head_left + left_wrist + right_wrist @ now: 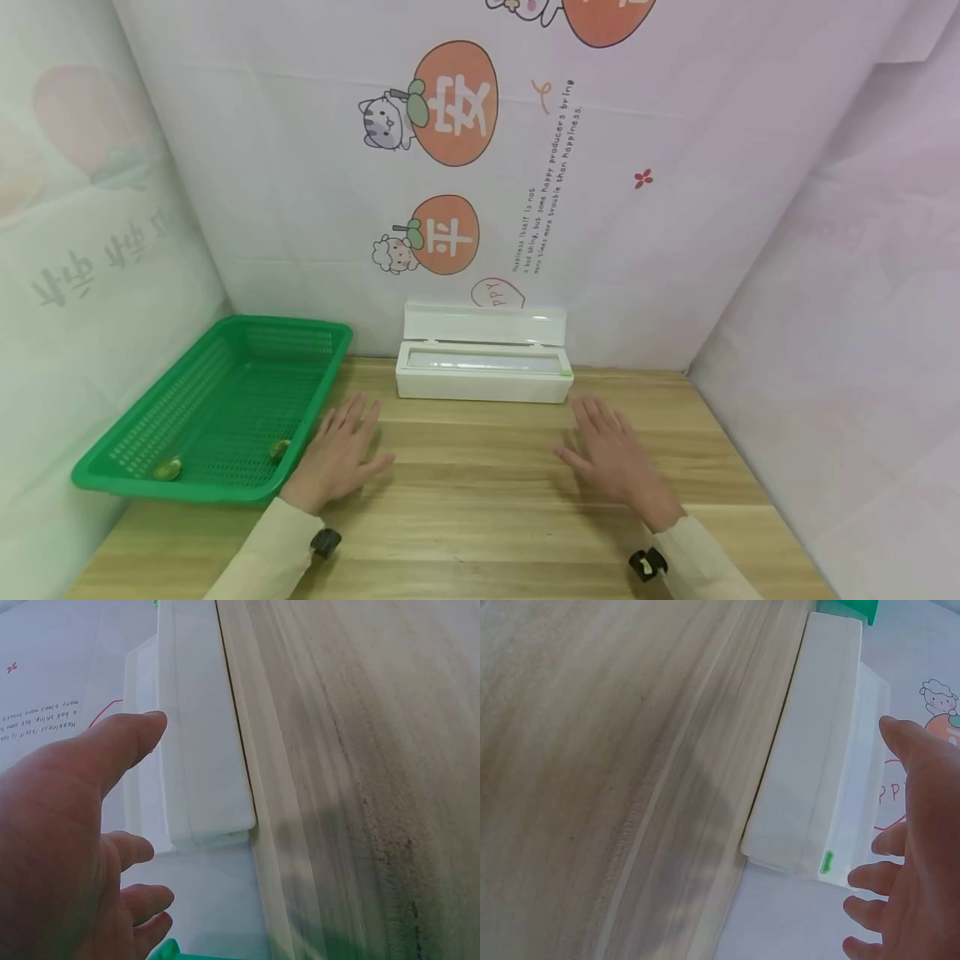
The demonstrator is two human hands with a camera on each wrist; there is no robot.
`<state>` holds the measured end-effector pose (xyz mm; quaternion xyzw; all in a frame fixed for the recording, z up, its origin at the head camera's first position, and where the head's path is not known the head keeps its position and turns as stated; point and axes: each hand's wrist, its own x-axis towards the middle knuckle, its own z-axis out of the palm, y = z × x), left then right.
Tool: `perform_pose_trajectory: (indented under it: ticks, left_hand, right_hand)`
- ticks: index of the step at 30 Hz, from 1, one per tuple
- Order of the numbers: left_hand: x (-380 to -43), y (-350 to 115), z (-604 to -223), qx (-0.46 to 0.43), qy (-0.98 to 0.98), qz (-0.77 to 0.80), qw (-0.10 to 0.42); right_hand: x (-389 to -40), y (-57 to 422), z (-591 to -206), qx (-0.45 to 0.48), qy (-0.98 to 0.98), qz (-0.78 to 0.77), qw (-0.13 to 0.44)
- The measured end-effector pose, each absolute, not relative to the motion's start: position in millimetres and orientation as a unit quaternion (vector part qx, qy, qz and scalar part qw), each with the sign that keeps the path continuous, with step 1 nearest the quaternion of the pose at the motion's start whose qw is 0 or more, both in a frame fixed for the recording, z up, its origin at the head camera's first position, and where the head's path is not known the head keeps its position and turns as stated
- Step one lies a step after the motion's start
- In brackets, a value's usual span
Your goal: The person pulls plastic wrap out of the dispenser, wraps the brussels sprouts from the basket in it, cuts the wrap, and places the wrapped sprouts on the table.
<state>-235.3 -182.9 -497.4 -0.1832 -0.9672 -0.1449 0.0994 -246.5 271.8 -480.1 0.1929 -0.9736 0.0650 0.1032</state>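
Observation:
A long white box (484, 385) stands at the back of the wooden table, its lid (484, 325) raised against the wall cloth. A small green piece (826, 862) shows at its right end. My left hand (337, 454) is held over the table beside the green basket, fingers spread and holding nothing. My right hand (615, 457), also spread and holding nothing, is in front of the box's right end. In the wrist views, the box lies beyond the fingers of each hand, and neither hand grips it.
A green plastic basket (330, 385) stands at the left, with a small gold-coloured item (167, 469) and another gold-coloured item (279, 451) in it. Printed white cloth (600, 275) hangs at the back and both sides. The wooden table (465, 500) extends toward me.

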Motion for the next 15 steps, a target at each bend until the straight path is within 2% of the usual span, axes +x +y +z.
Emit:
perform_pose_trajectory:
  ticks: [15]
  left_hand:
    - [-252,-176,-488,-0.200,-0.966,-0.134,0.097]
  right_hand:
    - [-263,270,-471,0.215,-0.969,0.062,0.108]
